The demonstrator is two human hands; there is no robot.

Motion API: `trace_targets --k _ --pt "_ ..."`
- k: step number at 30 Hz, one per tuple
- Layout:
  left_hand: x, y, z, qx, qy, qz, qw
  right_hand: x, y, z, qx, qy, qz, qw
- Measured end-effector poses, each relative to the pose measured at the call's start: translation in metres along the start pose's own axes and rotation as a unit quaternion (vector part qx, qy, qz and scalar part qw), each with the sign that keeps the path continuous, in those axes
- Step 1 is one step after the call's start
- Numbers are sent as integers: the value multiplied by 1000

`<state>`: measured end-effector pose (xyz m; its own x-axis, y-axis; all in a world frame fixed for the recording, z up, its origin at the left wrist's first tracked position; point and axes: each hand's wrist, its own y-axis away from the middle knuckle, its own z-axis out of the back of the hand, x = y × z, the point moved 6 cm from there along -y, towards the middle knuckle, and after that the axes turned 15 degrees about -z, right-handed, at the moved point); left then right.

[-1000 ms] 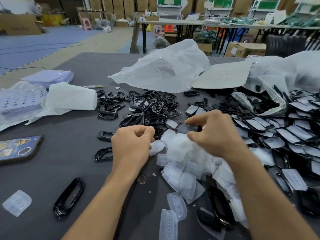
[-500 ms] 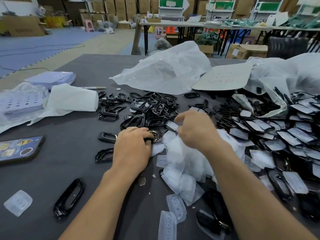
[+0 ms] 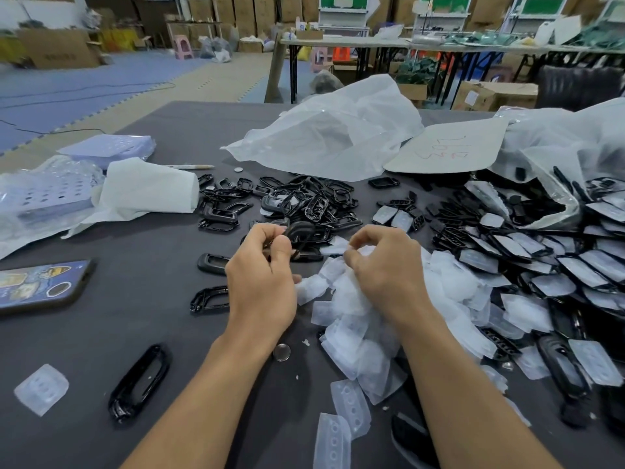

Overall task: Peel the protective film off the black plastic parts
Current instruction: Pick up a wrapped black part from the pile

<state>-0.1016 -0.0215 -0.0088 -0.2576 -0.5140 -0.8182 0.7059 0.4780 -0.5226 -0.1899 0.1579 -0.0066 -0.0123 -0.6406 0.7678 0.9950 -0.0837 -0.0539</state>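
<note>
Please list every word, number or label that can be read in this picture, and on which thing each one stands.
No text reads clearly.
Red handwriting on the pale sheet, upside down: not legible.
Dark print on the cardboard box, far left: blurred.
White label on the brown box, far right: too small.
Pictures on the phone: no words legible.

The head view looks forward and down, close over the table (image 3: 135, 252).

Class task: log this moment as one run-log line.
step: film peeling | left hand: grips black plastic part | right hand: curled over peeled film pile, grip unclear | film-covered parts: heaped at right
</note>
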Motion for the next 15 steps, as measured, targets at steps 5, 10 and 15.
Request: trace_targets --k 5,10,15 --pt "1 -1 -5 25 21 0 999 1 2 14 -17 -87 -2 996" --pt "5 -2 -2 45 -46 13 998 13 12 28 -41 -81 18 996" --pt "15 -2 -1 20 11 45 999 22 20 25 72 10 32 997"
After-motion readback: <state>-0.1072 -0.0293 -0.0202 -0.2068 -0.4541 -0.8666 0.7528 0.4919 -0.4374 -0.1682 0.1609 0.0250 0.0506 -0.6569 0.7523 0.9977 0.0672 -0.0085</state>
